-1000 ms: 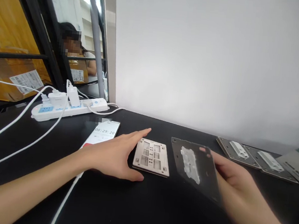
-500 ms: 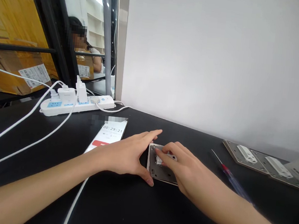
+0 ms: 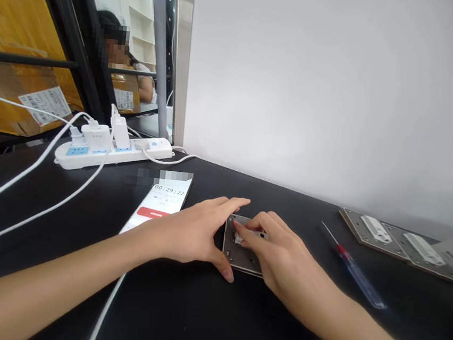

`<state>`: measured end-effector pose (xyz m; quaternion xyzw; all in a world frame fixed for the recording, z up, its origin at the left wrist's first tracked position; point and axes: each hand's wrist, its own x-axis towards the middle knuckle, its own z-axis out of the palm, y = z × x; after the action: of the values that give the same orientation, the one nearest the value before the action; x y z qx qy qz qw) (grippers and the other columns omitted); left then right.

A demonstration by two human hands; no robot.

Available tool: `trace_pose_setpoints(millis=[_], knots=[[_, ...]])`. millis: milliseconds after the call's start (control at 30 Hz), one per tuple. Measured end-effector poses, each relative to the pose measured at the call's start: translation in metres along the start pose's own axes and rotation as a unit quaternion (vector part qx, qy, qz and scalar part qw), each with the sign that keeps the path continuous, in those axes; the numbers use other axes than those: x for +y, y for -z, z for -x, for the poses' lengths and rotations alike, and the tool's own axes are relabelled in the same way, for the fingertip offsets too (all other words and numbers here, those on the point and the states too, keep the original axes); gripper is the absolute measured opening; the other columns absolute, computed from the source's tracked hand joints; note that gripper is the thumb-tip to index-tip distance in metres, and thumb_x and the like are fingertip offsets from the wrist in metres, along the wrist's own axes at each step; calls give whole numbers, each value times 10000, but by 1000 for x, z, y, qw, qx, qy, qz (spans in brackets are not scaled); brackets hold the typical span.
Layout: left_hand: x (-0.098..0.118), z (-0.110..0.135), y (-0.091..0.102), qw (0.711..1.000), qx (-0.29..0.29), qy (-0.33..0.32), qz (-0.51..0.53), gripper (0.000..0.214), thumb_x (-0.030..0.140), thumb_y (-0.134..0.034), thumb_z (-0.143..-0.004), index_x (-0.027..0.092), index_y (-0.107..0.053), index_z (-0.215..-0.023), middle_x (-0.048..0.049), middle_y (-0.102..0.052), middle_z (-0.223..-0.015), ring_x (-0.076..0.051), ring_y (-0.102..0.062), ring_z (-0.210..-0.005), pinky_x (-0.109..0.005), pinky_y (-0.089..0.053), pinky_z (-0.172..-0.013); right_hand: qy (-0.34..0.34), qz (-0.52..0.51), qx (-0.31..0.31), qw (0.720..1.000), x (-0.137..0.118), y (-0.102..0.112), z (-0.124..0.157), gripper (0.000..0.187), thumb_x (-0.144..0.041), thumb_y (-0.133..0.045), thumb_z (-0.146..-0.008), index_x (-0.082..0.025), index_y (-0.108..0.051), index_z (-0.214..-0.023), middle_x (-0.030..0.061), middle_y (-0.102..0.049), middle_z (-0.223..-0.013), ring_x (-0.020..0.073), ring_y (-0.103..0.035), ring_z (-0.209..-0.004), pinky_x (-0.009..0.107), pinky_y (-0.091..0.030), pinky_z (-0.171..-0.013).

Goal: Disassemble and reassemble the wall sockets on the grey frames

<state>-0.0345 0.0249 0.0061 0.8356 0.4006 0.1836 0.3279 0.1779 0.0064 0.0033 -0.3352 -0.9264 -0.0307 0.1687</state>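
A grey square plate (image 3: 242, 258) with small holes lies on the black table, partly covered by my right hand. My left hand (image 3: 194, 231) is spread around its left side, the thumb by the near left corner and the fingers by the far left corner. My right hand (image 3: 279, 244) is closed over the plate, thumb and fingertips pinching a white plastic piece (image 3: 238, 238) at its middle. Most of that piece is hidden under the fingers. Right of my right hand, a screwdriver (image 3: 355, 270) with a clear handle and red collar rests on the table.
Two similar plates (image 3: 359, 232) with white plastic pieces lie at the far right, near the wall. A phone (image 3: 163, 198) showing a timer is left of my left hand. Behind it stands a power strip (image 3: 87, 159) with white cables. A person (image 3: 146, 85) sits beyond the rack.
The view has shifted slightly. Both hands stay around the plate, which now shows less of its white left edge. My right hand's pinch on the white piece looks nearly the same.
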Motion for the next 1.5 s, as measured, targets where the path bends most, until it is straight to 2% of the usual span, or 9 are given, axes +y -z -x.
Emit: trace_pose_setpoints(millis=[200,367,567,800,1000,1133,1233,1367,1500], knots=[[4,2,5,999,-23,8,-22,1083,587,-773,-647,347,-168,-1513,-85,-389,-1510,-345,-384,-1357,-463,-415,-1006,-202,-146,31,968,3,0,4,237,-332,-616,-880,-269,-575,-1105,30,-697,-987,228,-628,-877,382,-483,-766],[-1,-2,6,999,-10,24,-18,894,670,-650,-737,315,-295,-1477,-92,-480,-1448,-334,-435,-1322,-460,-409,-1000,-211,-162,25,964,1,6,7,90,-348,-537,-923,-262,-536,-947,8,-706,-977,203,-652,-869,345,-487,-774],[-6,-8,-1,999,15,19,-24,726,579,-673,-768,274,-438,-1384,-81,-538,-1387,-304,-475,-1286,-430,-408,-1012,-292,-118,77,946,21,12,32,294,-393,-398,-969,-204,-588,-1087,122,-634,-1078,290,-575,-1037,480,-423,-914],[-9,-8,-1,998,10,44,-38,748,607,-654,-760,285,-415,-1391,-76,-492,-1428,-310,-474,-1287,-417,-404,-1015,-297,-200,8,934,20,5,30,340,-428,-455,-934,-234,-730,-883,77,-624,-933,248,-607,-899,431,-476,-845],[-7,-4,4,997,-25,66,-41,802,675,-658,-709,251,-465,-1362,-112,-304,-1549,-355,-404,-1346,-406,-412,-1009,-309,-311,8,899,18,5,18,319,-383,-489,-924,-269,-716,-1117,63,-637,-1229,286,-575,-1143,440,-441,-970],[-3,-1,5,997,-42,67,-25,628,646,-703,-680,265,-581,-1164,-70,-315,-1538,-362,-430,-1319,-407,-450,-958,-289,-401,-14,869,10,11,14,351,-368,-446,-955,-303,-659,-1225,2,-706,-1157,256,-637,-1075,415,-475,-954],[0,-1,2,997,-29,69,-9,646,634,-724,-663,252,-547,-1153,-88,-398,-1472,-348,-508,-1234,-402,-476,-907,-328,-476,10,816,2,13,12,413,-382,-478,-948,-270,-563,-1336,23,-718,-1144,248,-642,-1079,416,-491,-947],[6,-1,-5,997,6,71,17,647,586,-742,-682,261,-494,-1183,-70,-571,-1275,-291,-598,-1081,-394,-509,-839,-414,-602,89,677,-4,11,16,661,-400,-661,-844,-210,-424,-1431,120,-678,-1219,268,-663,-1026,425,-551,-818],[21,-2,-12,978,75,72,181,576,385,-773,-735,269,-460,-1206,-43,-650,-1180,-246,-640,-1031,-386,-536,-837,-380,-636,159,653,-2,10,24,610,-375,-690,-835,-239,-484,-1393,115,-628,-1304,235,-651,-1038,364,-541,-811]])
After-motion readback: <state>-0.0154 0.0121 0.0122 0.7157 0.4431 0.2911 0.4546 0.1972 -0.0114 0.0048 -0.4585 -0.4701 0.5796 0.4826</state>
